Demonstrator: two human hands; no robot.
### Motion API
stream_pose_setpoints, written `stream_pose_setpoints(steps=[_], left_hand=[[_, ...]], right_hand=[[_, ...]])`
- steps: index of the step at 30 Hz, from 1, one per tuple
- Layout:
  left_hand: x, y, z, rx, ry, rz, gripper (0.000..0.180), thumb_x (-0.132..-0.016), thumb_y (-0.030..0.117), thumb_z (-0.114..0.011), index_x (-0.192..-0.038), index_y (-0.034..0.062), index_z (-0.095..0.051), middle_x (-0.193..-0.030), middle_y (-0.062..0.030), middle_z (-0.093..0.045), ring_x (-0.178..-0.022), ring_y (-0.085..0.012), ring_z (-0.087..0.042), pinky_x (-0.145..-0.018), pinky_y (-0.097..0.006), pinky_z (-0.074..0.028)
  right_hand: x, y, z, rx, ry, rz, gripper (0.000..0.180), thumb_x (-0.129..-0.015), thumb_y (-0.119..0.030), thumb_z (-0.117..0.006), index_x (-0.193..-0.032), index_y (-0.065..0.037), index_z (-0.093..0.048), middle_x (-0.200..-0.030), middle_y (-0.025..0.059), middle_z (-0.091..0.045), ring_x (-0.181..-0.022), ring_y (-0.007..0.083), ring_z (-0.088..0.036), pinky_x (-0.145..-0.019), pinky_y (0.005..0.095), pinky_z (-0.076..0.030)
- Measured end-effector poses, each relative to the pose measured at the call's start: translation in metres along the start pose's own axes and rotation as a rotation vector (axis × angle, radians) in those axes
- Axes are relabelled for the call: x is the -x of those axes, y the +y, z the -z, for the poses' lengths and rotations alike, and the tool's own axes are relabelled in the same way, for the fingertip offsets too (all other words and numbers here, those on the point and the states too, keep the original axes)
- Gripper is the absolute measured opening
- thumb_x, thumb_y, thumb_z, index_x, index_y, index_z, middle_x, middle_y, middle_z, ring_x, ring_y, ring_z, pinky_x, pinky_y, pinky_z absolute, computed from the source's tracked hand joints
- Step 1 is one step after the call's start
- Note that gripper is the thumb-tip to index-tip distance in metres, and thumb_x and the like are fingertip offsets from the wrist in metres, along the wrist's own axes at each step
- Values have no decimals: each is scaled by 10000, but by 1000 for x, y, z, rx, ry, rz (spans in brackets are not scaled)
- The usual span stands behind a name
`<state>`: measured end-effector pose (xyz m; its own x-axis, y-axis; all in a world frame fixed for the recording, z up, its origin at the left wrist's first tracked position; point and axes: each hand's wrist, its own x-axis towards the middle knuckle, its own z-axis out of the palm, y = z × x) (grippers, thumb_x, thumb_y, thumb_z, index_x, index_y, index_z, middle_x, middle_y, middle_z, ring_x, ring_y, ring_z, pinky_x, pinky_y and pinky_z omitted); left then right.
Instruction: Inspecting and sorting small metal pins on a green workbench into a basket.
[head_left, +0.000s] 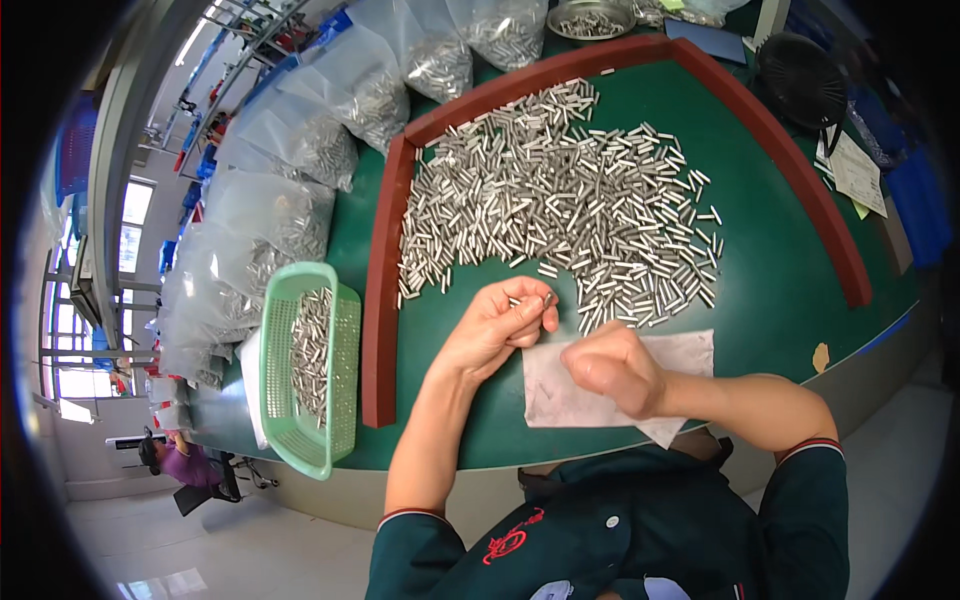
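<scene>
A wide heap of short, shiny metal pins (540, 180) covers the green tabletop ahead of me. At the near edge of that heap, my left hand (500, 322) is closed, with a small metal pin (547, 299) showing at its fingertips. My right hand (618, 372) is curled into a fist just to the right of it, and whatever lies inside is hidden. Beneath the right fist a pale, stained cloth (555, 395) lies flat near the table's front edge. The two hands are apart.
Dark red wooden bars (382, 290) fence the heap on the left, back and right. Outside the left bar stands a green plastic basket (345, 380) containing pins. Several clear bags (375, 100) of metal parts line the back left. A black fan-like object (800, 80) sits far right.
</scene>
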<state>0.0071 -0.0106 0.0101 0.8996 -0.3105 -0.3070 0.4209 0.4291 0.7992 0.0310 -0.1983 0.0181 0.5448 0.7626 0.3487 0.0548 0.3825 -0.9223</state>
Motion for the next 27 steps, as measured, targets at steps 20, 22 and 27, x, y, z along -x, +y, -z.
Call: stream_pose_setpoints(steps=[20,22,27], left_hand=[[28,-47,-52,-1265,490,-372,60,-701,16,-613,-707,8,-553,-499,-89,-470,-410,-204,-449,-418,-302,-360],[28,-47,-52,-1261,487,-367,60,-701,16,-613,-709,8,-554,-497,-87,-466,-409,-201,-448,-416,-301,-357],[28,-47,-51,-1258,484,-350,57,-702,15,-612,-712,9,-556,-488,-79,-450,-406,-194,-444,-412,-299,-352]], right_hand=[[-4,10,10,-517,283,-133,447,-883,-251,-293,-465,-94,-266,-417,-24,-226,-399,94,-193,-419,255,-188],[-2,12,10,-528,286,-146,444,-881,-246,-296,-465,-94,-267,-418,-23,-226,-399,95,-196,-420,255,-189],[-1,14,9,-532,302,-151,428,-875,-237,-300,-472,-98,-267,-422,-24,-230,-402,93,-194,-419,252,-188]])
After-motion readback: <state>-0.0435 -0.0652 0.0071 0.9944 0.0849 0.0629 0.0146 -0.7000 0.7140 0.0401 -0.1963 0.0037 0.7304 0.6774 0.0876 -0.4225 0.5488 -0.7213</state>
